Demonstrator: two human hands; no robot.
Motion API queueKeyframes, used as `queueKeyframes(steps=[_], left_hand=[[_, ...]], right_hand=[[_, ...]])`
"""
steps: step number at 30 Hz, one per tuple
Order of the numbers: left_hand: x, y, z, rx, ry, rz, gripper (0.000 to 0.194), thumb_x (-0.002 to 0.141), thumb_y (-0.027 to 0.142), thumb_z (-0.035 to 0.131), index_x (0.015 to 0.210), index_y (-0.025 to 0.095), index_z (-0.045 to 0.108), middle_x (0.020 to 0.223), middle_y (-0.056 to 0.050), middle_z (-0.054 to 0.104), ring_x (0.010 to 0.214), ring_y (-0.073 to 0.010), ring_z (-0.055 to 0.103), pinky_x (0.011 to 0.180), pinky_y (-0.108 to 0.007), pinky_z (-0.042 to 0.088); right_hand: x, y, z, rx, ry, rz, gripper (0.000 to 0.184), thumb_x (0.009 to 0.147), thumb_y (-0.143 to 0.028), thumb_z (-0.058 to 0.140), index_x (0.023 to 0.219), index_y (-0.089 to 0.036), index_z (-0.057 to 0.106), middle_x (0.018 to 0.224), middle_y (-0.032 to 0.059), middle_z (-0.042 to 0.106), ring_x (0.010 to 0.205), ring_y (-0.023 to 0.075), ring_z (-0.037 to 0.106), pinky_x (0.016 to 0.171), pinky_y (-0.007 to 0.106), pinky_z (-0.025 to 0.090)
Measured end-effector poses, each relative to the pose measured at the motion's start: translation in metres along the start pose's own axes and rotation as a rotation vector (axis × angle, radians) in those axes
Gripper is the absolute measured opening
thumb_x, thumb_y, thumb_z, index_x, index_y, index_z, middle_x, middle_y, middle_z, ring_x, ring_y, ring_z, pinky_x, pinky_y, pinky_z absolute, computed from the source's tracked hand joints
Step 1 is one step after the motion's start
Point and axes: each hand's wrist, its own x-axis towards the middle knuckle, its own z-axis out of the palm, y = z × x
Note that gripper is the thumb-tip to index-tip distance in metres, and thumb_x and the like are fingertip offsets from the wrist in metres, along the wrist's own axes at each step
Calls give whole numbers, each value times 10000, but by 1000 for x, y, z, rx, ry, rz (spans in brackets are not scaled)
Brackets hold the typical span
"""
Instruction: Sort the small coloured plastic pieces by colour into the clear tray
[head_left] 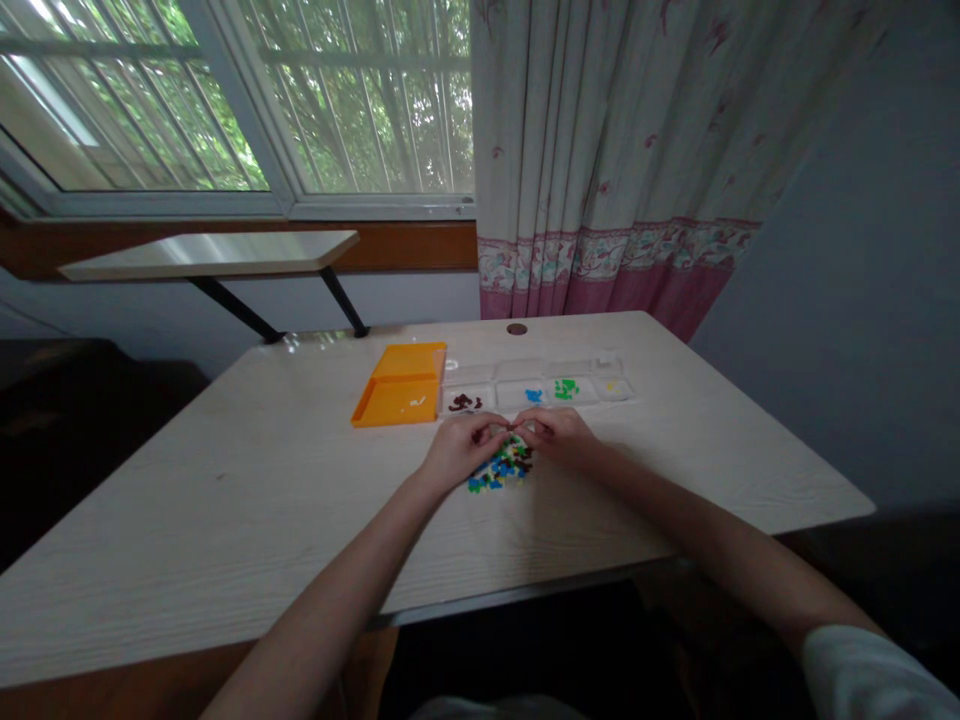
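Note:
My left hand [461, 447] and my right hand [559, 435] meet over a small heap of mixed coloured pieces [501, 468] on the pale wooden table [262, 500]. Both hands have their fingers curled and pinched together at the fingertips, touching each other; what they pinch is too small to make out. Just behind the hands lies a clear compartment tray [536, 385] holding sorted brown pieces [465, 402], blue pieces [533, 396], green pieces [566, 388] and a few yellow pieces [613, 387].
An orange lid or shallow box [401, 385] lies open left of the tray. A round cable hole [517, 328] sits at the table's far edge. Behind are a window, a folding shelf [210, 252] and a floral curtain [607, 160].

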Motion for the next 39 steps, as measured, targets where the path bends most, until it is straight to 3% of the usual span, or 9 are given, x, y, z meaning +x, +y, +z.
queueKeyframes(steps=[7,12,17,34,39], left_hand=[[0,-1,0,-69,106,-37,195,782,294,556,888,167,660,494,59,456,449,-58,403,483,-164,327],[0,-5,-3,-82,337,-105,233,787,322,551,921,160,653,533,39,497,475,-67,416,477,-169,331],[0,-7,-3,-61,391,-121,233,791,320,543,921,160,651,569,24,551,482,-68,433,484,-169,342],[-1,-6,-3,-60,382,-111,232,782,344,563,912,173,651,555,30,521,493,-75,444,492,-177,343],[1,-8,-3,-29,415,-168,233,775,353,559,898,177,648,542,43,485,491,-73,437,501,-175,338]], right_hand=[[5,3,-9,1,-96,135,274,829,-373,472,927,-184,645,469,-54,466,422,63,380,471,171,277],[8,13,-21,-91,-349,149,236,822,-324,475,913,-206,658,590,-11,583,530,89,482,543,187,311],[9,18,-24,-108,-528,98,232,808,-261,473,932,-240,669,660,3,638,600,110,531,586,200,331],[9,17,-18,-129,-546,144,223,824,-267,461,930,-224,652,669,6,626,608,114,518,585,206,313],[8,17,-18,-137,-546,136,225,853,-293,443,970,-201,611,679,10,617,639,125,528,609,214,311]])
